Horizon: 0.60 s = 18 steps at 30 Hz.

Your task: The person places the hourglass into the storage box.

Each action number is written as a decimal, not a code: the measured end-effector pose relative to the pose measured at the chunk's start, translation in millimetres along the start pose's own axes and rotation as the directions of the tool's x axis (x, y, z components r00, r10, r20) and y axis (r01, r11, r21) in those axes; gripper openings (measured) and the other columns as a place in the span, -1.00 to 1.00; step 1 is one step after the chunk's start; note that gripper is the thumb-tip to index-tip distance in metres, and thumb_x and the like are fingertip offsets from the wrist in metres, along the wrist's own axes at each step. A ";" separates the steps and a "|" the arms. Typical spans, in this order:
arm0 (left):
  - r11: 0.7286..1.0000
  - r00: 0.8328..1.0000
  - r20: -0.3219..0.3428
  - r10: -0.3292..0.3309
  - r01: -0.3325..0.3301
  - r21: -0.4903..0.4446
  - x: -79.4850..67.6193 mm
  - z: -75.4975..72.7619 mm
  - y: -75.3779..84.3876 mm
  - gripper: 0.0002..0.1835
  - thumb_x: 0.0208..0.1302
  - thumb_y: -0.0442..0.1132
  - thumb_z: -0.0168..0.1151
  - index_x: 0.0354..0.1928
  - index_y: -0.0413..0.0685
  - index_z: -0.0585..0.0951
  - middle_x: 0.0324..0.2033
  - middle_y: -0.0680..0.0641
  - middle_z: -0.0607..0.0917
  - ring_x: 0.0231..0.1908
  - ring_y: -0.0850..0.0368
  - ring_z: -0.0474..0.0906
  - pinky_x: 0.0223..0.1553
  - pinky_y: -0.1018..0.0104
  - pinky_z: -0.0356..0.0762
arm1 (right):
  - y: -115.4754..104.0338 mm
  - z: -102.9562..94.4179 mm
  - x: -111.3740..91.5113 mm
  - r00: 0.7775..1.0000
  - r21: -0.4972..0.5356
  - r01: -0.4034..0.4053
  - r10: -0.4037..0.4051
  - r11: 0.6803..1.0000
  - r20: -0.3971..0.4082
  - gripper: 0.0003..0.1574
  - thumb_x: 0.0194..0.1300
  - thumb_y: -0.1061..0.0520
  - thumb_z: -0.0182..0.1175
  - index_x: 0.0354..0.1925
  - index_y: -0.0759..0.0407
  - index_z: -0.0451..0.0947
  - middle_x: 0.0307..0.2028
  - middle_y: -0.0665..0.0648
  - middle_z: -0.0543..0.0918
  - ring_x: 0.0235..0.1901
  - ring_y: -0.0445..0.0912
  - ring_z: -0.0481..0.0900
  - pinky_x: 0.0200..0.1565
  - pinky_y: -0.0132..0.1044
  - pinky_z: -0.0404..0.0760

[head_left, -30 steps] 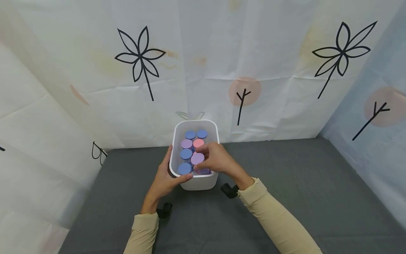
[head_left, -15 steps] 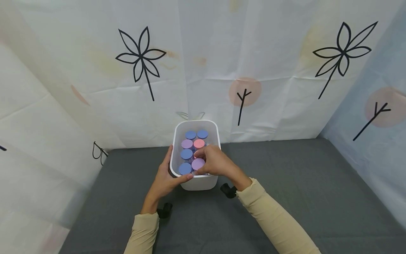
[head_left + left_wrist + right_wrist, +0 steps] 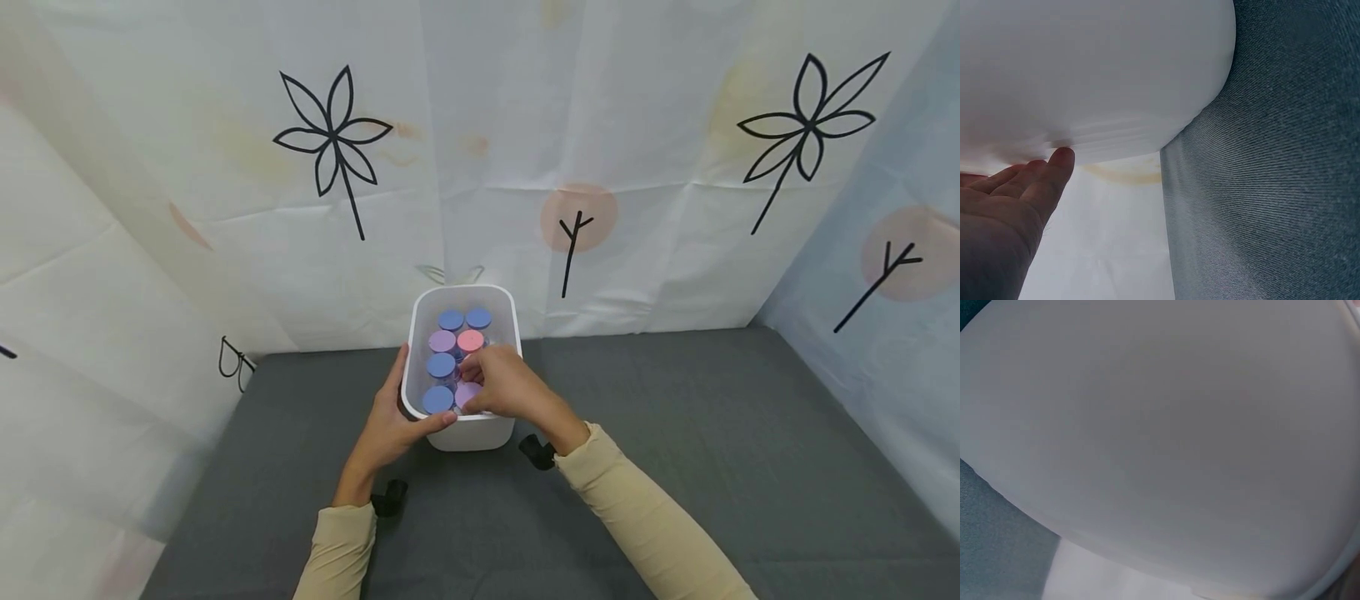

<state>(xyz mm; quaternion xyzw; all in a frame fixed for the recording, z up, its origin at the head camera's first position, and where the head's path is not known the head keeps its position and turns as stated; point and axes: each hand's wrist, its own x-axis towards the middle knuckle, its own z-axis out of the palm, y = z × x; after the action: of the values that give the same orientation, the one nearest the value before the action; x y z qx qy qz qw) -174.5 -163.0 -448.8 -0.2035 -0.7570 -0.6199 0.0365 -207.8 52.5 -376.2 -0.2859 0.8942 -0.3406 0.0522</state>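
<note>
A white plastic bin (image 3: 471, 432) stands on the grey tabletop, packed with small clear jars with coloured lids. My left hand (image 3: 390, 427) holds its near left corner, thumb over the front rim and fingers against the outer side wall. The left wrist view shows those fingertips (image 3: 1061, 159) touching the wall. Inside the bin, my right hand (image 3: 510, 383) holds a jar with a purple lid (image 3: 468, 393) at the near right, thumb and fingers around the lid, which they partly cover. Only the bin's outer wall (image 3: 1166, 437) fills the right wrist view; the right hand is hidden there.
Blue lids (image 3: 441, 365), another purple lid (image 3: 442, 341) and a pink lid (image 3: 471, 341) sit in two rows beside the held jar. Behind the bin hangs a white printed cloth (image 3: 480, 233). Grey cloth (image 3: 712, 433) covers the table on both sides.
My right hand has lowered the purple-lidded jar deeper into the bin and toward its near wall. The left hand and the bin stay in place.
</note>
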 end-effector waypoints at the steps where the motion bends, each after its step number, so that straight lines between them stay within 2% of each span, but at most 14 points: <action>1: 1.000 1.000 0.002 0.001 -0.001 -0.002 0.2 0.1 -0.4 0.26 0.12 -0.26 0.57 0.64 0.11 -0.16 0.49 -0.21 0.24 0.29 -0.22 0.40 0.08 0.26 0.58 | 0.2 0.0 -1.4 1.000 0.008 -0.001 0.001 1.000 -0.010 -0.42 -0.11 0.28 0.64 -0.06 0.40 0.71 -0.19 0.21 0.77 -0.17 -0.01 0.73 -0.05 -0.16 0.67; 5: 1.000 1.000 0.012 0.016 -0.015 -0.015 2.2 0.2 -1.4 0.26 0.12 -0.27 0.57 0.64 0.10 -0.15 0.48 -0.21 0.24 0.29 -0.23 0.40 0.07 0.22 0.59 | 0.2 -1.2 -8.7 0.997 0.082 0.011 -0.005 0.997 -0.073 -0.48 -0.09 0.29 0.61 -0.09 0.36 0.71 -0.19 0.22 0.76 -0.17 0.02 0.72 -0.05 -0.13 0.68; 10: 1.000 1.000 0.017 0.019 -0.019 0.001 4.1 -0.9 -0.9 0.27 0.09 -0.27 0.58 0.64 0.09 -0.14 0.47 -0.19 0.27 0.28 -0.20 0.42 0.10 0.12 0.58 | 2.8 -6.8 -22.7 0.981 0.190 0.050 -0.013 0.980 -0.193 -0.43 0.07 0.25 0.55 0.06 0.39 0.66 -0.06 0.26 0.75 -0.07 0.08 0.73 0.02 -0.10 0.67; 13: 0.999 1.000 0.019 0.001 -0.002 0.042 3.6 -3.2 1.9 0.28 0.08 -0.22 0.60 0.64 0.11 -0.14 0.49 -0.16 0.23 0.33 -0.16 0.37 0.19 -0.06 0.50 | 8.9 -15.6 -34.7 0.959 0.213 0.088 -0.025 0.973 -0.283 -0.42 0.16 0.21 0.52 0.12 0.38 0.63 0.00 0.25 0.73 -0.02 0.08 0.72 0.04 -0.12 0.65; 16: 0.991 1.000 -0.003 -0.011 0.011 0.134 2.4 -10.6 7.8 0.22 0.16 -0.11 0.54 0.64 0.07 -0.15 0.56 -0.16 0.11 0.45 -0.17 0.21 0.34 -0.21 0.27 | 19.6 -29.4 -49.0 0.927 0.201 0.123 -0.040 0.972 -0.373 -0.42 0.19 0.21 0.50 0.15 0.37 0.61 0.01 0.27 0.72 0.00 0.12 0.71 0.05 -0.13 0.65; 18: 0.978 0.999 -0.033 -0.014 0.020 0.206 2.7 -19.4 13.0 0.11 0.28 -0.06 0.43 0.64 0.03 -0.13 0.58 -0.14 0.03 0.51 -0.15 0.06 0.41 -0.24 0.09 | 30.2 -40.0 -60.0 0.904 0.150 0.120 -0.046 0.981 -0.425 -0.39 0.19 0.20 0.50 0.18 0.36 0.59 0.02 0.28 0.71 0.03 0.13 0.69 0.07 -0.11 0.64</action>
<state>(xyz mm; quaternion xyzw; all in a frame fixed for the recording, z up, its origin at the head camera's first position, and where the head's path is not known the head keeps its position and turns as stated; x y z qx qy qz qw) -176.2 -178.9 -431.5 -0.1824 -0.8182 -0.5415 0.0640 -183.8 126.8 -371.0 -0.2385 0.8386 -0.4720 -0.1310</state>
